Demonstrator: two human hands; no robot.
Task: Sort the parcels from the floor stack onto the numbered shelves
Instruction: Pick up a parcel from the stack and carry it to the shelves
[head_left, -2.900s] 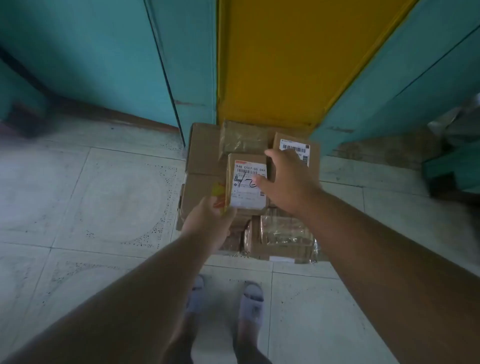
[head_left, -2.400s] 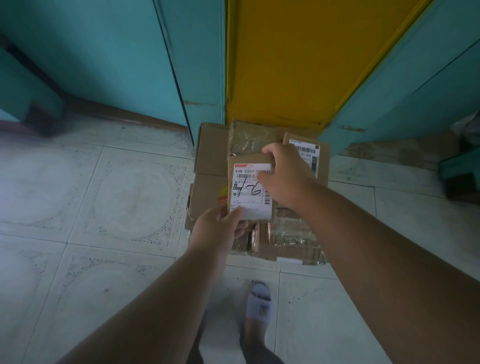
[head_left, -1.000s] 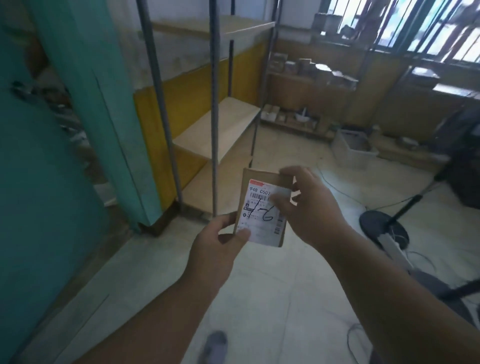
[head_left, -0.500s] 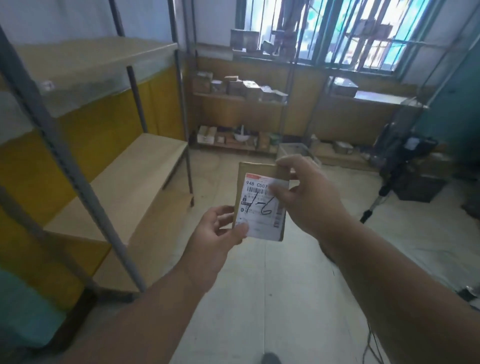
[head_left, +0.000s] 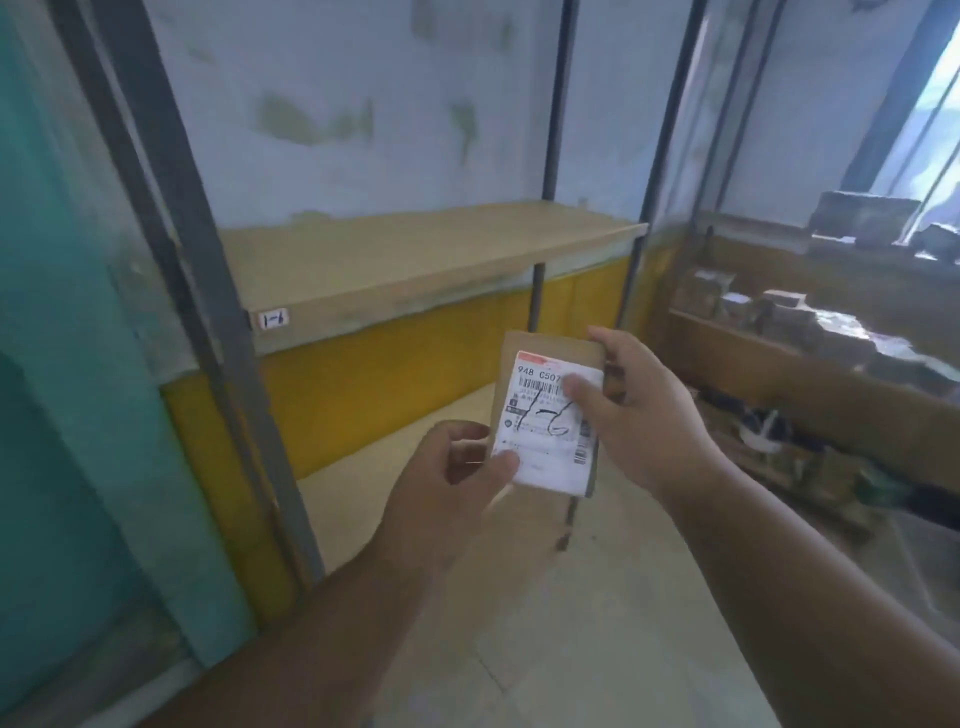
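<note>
Both hands pinch parcel (head_left: 545, 410): left hand (head_left: 447, 488) btm-left corner, right hand (head_left: 639, 410) top-right; shelf (head_left: 415, 260) tagged 1-6 (head_left: 274, 318) behind, steel post (head_left: 171, 208) at its left end

1. Looks like a small parcel storeroom: a metal rack (head_left: 171, 218) with a bare wooden shelf (head_left: 415, 260) stands above and left of the hands.
2. A handwritten tag (head_left: 274, 318) reading "1-6" sits on the shelf's front edge.
3. Right of the hands, more shelves (head_left: 810, 374) carry blurred boxes (head_left: 862, 215).
4. Walls are scuffed, painted yellow below.
</note>
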